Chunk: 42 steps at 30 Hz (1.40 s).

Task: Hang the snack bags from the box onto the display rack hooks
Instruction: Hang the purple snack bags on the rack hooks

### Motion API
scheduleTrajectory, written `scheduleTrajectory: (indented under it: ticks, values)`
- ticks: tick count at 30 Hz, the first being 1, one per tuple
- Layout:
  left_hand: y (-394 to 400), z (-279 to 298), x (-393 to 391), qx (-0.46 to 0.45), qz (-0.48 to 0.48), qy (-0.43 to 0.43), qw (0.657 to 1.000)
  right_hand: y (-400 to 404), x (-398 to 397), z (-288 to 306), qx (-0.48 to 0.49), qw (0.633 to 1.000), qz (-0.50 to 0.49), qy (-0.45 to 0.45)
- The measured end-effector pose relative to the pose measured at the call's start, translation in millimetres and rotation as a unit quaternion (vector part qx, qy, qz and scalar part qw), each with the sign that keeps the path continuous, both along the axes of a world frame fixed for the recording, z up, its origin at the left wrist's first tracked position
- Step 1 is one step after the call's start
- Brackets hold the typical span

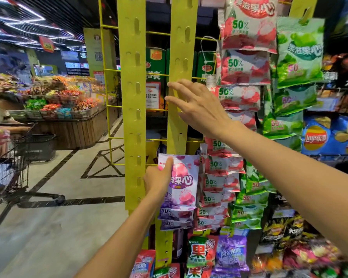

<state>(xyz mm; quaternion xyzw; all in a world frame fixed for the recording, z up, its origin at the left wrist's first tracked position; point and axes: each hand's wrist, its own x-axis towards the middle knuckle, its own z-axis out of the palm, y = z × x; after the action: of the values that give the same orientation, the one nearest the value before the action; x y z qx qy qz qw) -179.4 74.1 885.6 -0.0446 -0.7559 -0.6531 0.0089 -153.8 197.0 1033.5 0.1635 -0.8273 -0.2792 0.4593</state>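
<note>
A purple snack bag (184, 181) hangs low on the right yellow hook strip (178, 125) of the display rack. My left hand (159, 180) grips the bag's upper left corner, thumb on its front. Two more purple bags (176, 217) hang below it. My right hand (197, 108) is higher up, fingers spread straight against the same strip, holding nothing. The left yellow strip (134, 109) carries no bags. The box is out of view.
Red lychee bags (247, 63) and green bags (297, 63) fill the strips to the right. Chip bags (327, 137) sit on shelves at far right. More snack bags (201, 251) lie at the bottom. A shopping cart (10, 167) and a person stand at left.
</note>
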Motion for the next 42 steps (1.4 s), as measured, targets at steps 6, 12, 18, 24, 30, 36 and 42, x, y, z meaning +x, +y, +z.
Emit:
scheduleTrajectory:
  ticks: [6,12,18,24,30,36,42]
  values:
    - [2.2,-20.0,2.4,-0.055,-0.004,0.0,0.998,-0.1,-0.5,-4.0,0.008,1.0,-0.026,0.0]
    - [-1.2,-19.2,4.4,-0.046,0.001,0.053,0.998,-0.6,-0.5,-4.3,0.004,1.0,-0.031,-0.004]
    - [2.8,4.6,-0.2,-0.039,0.025,0.096,0.994,-1.4,-1.6,-4.9,-0.004,1.0,-0.021,-0.001]
    - [0.2,-12.7,3.6,-0.066,0.031,0.058,0.996,-0.9,-2.7,-6.9,-0.007,1.0,-0.02,0.005]
    - [0.5,-2.7,4.6,-0.033,0.025,0.104,0.994,-0.3,-4.7,-7.1,-0.004,1.0,-0.01,0.013]
    - [8.2,7.8,-5.1,-0.029,0.058,0.113,0.991,-0.1,-5.6,-7.8,-0.003,1.0,-0.006,0.013]
    - [5.2,-18.9,-1.7,-0.052,0.047,0.059,0.996,0.1,-5.8,-9.2,-0.009,1.0,-0.005,0.015]
